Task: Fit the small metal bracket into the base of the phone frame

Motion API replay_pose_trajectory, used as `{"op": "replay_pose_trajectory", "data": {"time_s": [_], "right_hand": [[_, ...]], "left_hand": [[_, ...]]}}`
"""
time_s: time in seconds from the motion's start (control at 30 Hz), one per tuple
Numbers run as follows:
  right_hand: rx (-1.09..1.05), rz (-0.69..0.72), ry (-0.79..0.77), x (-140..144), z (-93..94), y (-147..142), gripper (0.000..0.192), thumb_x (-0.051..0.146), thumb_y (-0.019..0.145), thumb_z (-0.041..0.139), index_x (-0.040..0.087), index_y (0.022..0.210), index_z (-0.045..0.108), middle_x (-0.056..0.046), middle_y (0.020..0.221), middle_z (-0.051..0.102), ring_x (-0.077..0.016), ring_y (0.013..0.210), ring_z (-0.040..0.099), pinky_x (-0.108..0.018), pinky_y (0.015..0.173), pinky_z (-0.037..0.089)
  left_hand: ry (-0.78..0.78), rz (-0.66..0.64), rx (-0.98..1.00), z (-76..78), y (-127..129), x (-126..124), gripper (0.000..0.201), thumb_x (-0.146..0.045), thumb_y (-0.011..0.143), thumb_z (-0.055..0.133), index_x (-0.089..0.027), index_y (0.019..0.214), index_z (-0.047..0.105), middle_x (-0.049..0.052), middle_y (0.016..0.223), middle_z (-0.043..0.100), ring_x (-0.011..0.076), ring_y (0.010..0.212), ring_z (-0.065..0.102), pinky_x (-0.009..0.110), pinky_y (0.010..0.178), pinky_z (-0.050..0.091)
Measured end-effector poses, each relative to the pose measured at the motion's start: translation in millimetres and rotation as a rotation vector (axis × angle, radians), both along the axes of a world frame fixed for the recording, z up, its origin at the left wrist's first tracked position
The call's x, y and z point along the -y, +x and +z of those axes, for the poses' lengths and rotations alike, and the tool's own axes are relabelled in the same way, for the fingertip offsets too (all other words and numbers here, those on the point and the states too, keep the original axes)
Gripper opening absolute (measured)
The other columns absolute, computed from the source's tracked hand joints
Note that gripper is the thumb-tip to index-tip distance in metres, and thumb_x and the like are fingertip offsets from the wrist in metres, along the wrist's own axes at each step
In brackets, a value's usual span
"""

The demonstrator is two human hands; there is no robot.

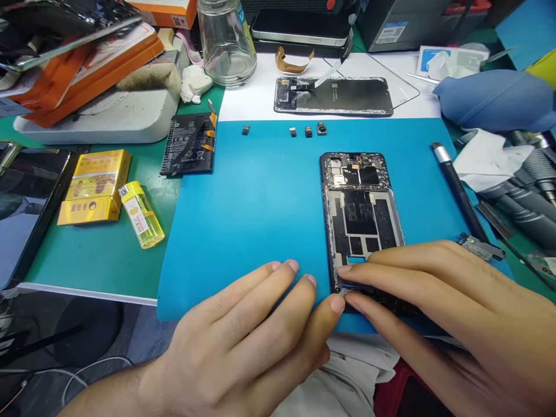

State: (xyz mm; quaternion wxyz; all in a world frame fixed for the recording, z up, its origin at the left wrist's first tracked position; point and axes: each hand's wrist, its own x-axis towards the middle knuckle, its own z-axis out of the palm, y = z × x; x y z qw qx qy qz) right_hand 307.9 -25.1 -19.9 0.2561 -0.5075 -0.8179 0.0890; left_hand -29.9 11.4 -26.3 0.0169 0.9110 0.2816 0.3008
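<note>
An opened phone frame (pixel 369 223) lies on the blue mat, its circuit board showing at the far end and an empty battery bay below. My left hand (pixel 256 324) has its index fingertip at the near left corner of the frame; the thumb is mostly hidden underneath. From the right, my right hand (pixel 447 301) closes thumb and index finger on that same near end, covering its lower part. Whether a small part sits between the fingertips cannot be made out. Farther up the mat lie several small camera modules (pixel 321 128).
A removed battery (pixel 190 143) rests at the mat's left edge, near a yellow lighter (pixel 142 215) and yellow box (pixel 95 186). Behind are a detached screen (pixel 347 95) and glass jar (pixel 228 43). To the right lie a black pen-like tool (pixel 458 188) and blue air blower (pixel 493 98).
</note>
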Motion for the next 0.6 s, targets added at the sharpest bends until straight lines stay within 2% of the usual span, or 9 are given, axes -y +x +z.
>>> {"op": "replay_pose_trajectory", "data": {"time_s": [0.07, 0.2, 0.33, 0.4, 0.43, 0.5, 0.6], "right_hand": [[-0.002, -0.011, -0.007, 11.1, -7.6, 12.9, 0.04, 0.075, 0.114, 0.09, 0.039, 0.132, 0.093, -0.01, 0.119, 0.085, -0.0369, 0.12, 0.083, -0.046, 0.094, 0.072], [-0.003, -0.02, -0.018, 17.8, -14.0, 24.8, 0.045, 0.081, 0.113, 0.089, 0.039, 0.129, 0.094, -0.011, 0.117, 0.084, -0.0383, 0.122, 0.083, -0.046, 0.095, 0.074], [-0.009, -0.024, -0.035, 2.8, -4.9, 13.3, 0.043, 0.079, 0.113, 0.09, 0.039, 0.129, 0.094, -0.01, 0.118, 0.084, -0.0388, 0.123, 0.085, -0.046, 0.094, 0.075], [-0.014, -0.017, -0.045, -12.0, 5.6, -1.0, 0.037, 0.073, 0.117, 0.089, 0.038, 0.129, 0.093, -0.009, 0.118, 0.085, -0.0371, 0.12, 0.086, -0.044, 0.09, 0.074], [-0.018, -0.004, -0.049, -20.3, 11.4, -9.0, 0.032, 0.068, 0.121, 0.087, 0.038, 0.128, 0.092, -0.008, 0.119, 0.086, -0.0349, 0.117, 0.087, -0.042, 0.086, 0.074], [-0.02, 0.043, -0.05, -35.6, 22.1, -23.5, 0.022, 0.055, 0.132, 0.074, 0.037, 0.127, 0.086, -0.002, 0.12, 0.086, -0.0237, 0.111, 0.087, -0.033, 0.084, 0.07], [-0.02, 0.113, -0.064, -47.4, 30.8, -34.3, 0.021, 0.039, 0.141, 0.058, 0.04, 0.129, 0.076, 0.01, 0.126, 0.084, -0.0049, 0.114, 0.082, -0.013, 0.094, 0.062]], "left_hand": [[-0.024, -0.004, -0.004, 0.7, -2.2, 0.9, 0.035, -0.02, 0.139, 0.06, -0.013, 0.162, 0.084, 0.004, 0.158, 0.086, 0.0202, 0.161, 0.077, 0.039, 0.16, 0.051], [-0.029, -0.002, -0.008, 0.8, -3.2, 2.3, 0.033, -0.017, 0.137, 0.062, -0.011, 0.159, 0.085, 0.004, 0.156, 0.088, 0.02, 0.161, 0.079, 0.038, 0.16, 0.051], [-0.017, 0.038, 0.097, 3.4, -0.3, 6.0, 0.033, -0.015, 0.138, 0.06, -0.014, 0.154, 0.089, 0.004, 0.154, 0.091, 0.0194, 0.164, 0.08, 0.038, 0.154, 0.06], [-0.087, 0.05, 0.074, 5.3, 2.2, 7.8, 0.029, -0.013, 0.135, 0.069, -0.019, 0.153, 0.09, 0.001, 0.154, 0.091, 0.0197, 0.164, 0.079, 0.04, 0.155, 0.061], [-0.1, 0.047, 0.056, 5.7, 3.6, 8.3, 0.027, -0.013, 0.133, 0.074, -0.021, 0.154, 0.09, -0.001, 0.154, 0.091, 0.0193, 0.163, 0.079, 0.04, 0.156, 0.06], [-0.069, 0.047, 0.075, 4.5, 6.6, 8.0, 0.027, -0.013, 0.129, 0.083, -0.023, 0.153, 0.091, -0.003, 0.15, 0.09, 0.0185, 0.157, 0.082, 0.039, 0.156, 0.059], [-0.047, 0.06, 0.101, -1.7, 10.8, 5.7, 0.025, -0.012, 0.126, 0.087, -0.023, 0.149, 0.093, -0.003, 0.147, 0.087, 0.0186, 0.153, 0.082, 0.038, 0.154, 0.06]]}}
